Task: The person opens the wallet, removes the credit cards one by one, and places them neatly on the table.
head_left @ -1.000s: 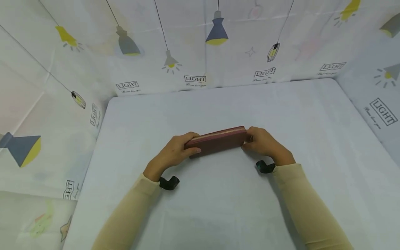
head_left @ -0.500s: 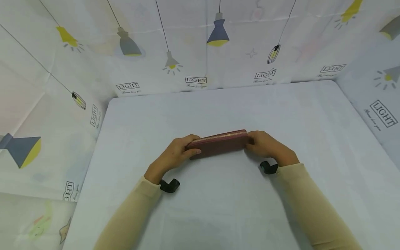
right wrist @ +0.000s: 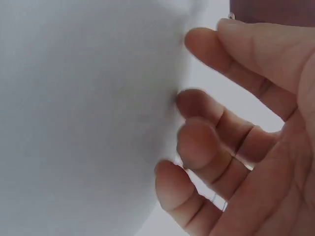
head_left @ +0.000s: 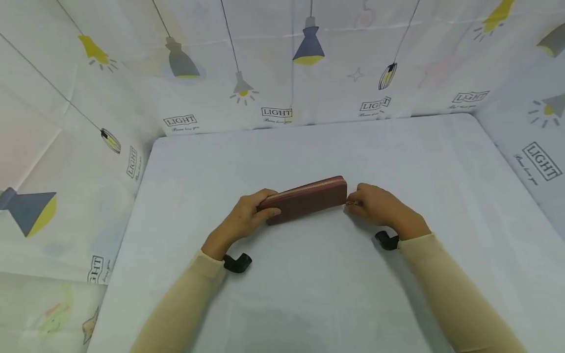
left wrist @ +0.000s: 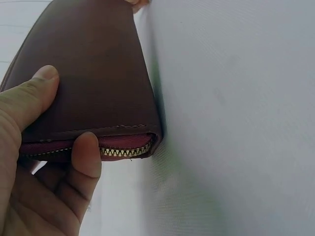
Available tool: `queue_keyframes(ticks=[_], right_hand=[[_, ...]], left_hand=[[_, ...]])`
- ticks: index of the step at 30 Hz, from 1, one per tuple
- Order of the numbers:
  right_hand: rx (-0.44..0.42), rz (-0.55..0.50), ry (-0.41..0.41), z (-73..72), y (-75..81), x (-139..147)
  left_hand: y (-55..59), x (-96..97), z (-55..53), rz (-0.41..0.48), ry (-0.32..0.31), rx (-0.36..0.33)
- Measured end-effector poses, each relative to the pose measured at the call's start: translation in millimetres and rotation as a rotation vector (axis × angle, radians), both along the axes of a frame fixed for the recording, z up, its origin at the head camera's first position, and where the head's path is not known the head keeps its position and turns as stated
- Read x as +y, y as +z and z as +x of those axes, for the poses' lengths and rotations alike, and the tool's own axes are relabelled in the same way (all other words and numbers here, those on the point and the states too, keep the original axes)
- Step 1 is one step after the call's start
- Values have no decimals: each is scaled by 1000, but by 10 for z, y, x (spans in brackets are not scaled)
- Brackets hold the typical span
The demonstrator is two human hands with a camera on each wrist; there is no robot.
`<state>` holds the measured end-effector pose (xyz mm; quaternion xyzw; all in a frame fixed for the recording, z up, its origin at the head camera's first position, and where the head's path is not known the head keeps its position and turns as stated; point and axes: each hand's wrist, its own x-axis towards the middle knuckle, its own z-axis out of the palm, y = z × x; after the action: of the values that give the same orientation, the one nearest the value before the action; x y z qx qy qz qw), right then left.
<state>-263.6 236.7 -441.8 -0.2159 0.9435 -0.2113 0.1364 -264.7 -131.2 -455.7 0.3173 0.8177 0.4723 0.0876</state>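
A dark maroon zip-around wallet (head_left: 306, 200) stands on its long edge, tilted, near the middle of the table. My left hand (head_left: 243, 214) grips its left end, the thumb on the near face. Gold zipper teeth (left wrist: 125, 152) run along the end beside a fingertip in the left wrist view. At the wallet's right end, my right hand (head_left: 375, 205) pinches the zipper pull (head_left: 351, 202) between thumb and index finger. Only a small metal bit of that pull shows in the right wrist view, next to the wallet (right wrist: 275, 11); the other fingers (right wrist: 197, 142) are loosely curled.
A white-covered table (head_left: 309, 294) lies under both hands. Behind it and at the sides hangs a pale curtain (head_left: 265, 49) printed with lamps. Black wrist cameras (head_left: 238, 263) sit on both wrists.
My right hand has moved down and to the right along the wallet's right end. My left hand keeps its hold, and the wallet has tilted slightly, its right end a little higher than half a second ago.
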Motion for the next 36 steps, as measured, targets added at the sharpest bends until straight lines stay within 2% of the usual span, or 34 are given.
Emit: queue_keyframes(ticks=[4,6,15,20,22,31,36], right_hand=[[-31,-73,-29,20,-14,27],[-75,-120,-61,29,-16,40],[-187,-275,-183,75,-35,71],[-280,-438,-260,79,-57,71],[-303,-466,-275,72,-66,54],[-253,-296,-291,51,-91,-49],[-285,-258,-316,72,-74,-33]], left_hand=[[-2,-4,-4,21,-23,38],[-2,-4,-4,20,-24,53],[75,30,27,-140,-5,119],[102,5,24,-160,-3,138],[97,-3,20,-156,-4,133],[56,19,7,-119,-41,170],[50,48,8,-104,-54,167]])
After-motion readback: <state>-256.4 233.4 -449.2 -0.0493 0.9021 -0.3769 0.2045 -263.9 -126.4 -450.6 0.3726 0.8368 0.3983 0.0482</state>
